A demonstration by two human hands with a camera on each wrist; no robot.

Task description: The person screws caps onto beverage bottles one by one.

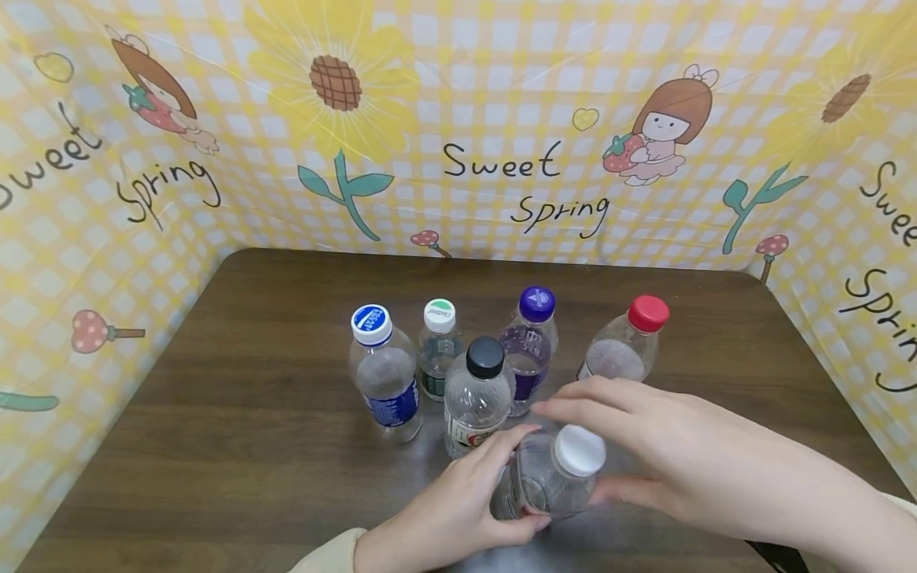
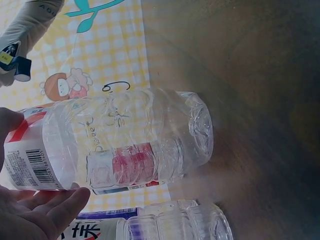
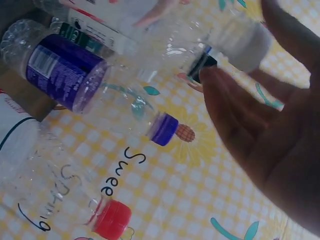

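Note:
A clear plastic bottle (image 1: 542,483) with a white cap (image 1: 580,451) leans a little to the right in the head view. My left hand (image 1: 458,497) grips it from the left, thumb in front and fingers behind. A red-and-white label (image 2: 37,150) shows between the fingers in the left wrist view. Around the capped end, my right hand (image 1: 648,446) spreads its thumb and fingers. The right wrist view has the white cap (image 3: 252,47) in the space between that thumb and fingers. Just behind stands a black-capped bottle (image 1: 478,402), close to the left fingertips.
Further bottles stand on the brown table (image 1: 215,414): blue-and-white-capped (image 1: 387,386), green-and-white-capped (image 1: 440,350), purple-capped (image 1: 528,350) and red-capped (image 1: 623,342). The red-capped one is partly hidden behind the right hand. A yellow checked cloth (image 1: 487,95) surrounds the table's back and sides.

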